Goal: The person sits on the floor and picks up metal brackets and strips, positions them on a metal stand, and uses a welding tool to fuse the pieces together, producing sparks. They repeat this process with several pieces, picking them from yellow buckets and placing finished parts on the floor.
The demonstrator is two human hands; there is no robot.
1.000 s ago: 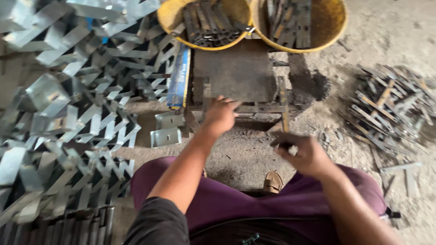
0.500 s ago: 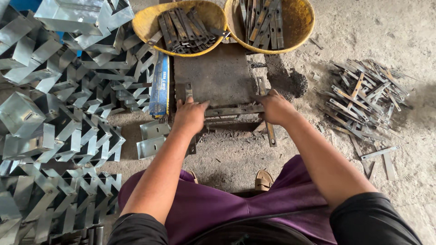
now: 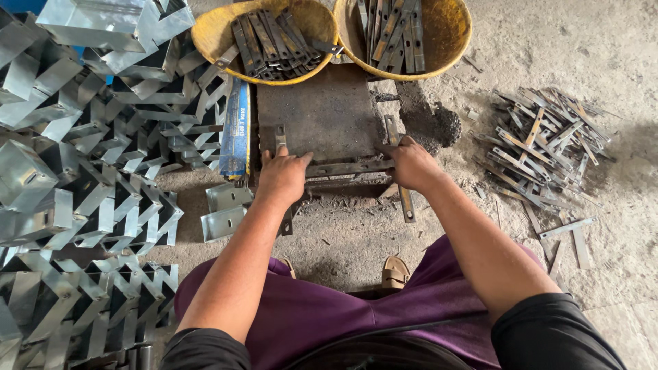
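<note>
We lose both ends of the metal strip (image 3: 349, 168) under our hands; the yellow baskets (image 3: 449, 41) run off the top edge.

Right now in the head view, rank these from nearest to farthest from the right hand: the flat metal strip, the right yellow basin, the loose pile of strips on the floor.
1. Flat metal strip: under the right hand, crosswise on the dark block.
2. Right yellow basin: above the hand, at the top.
3. Loose pile of strips: far right, on the floor.
</note>
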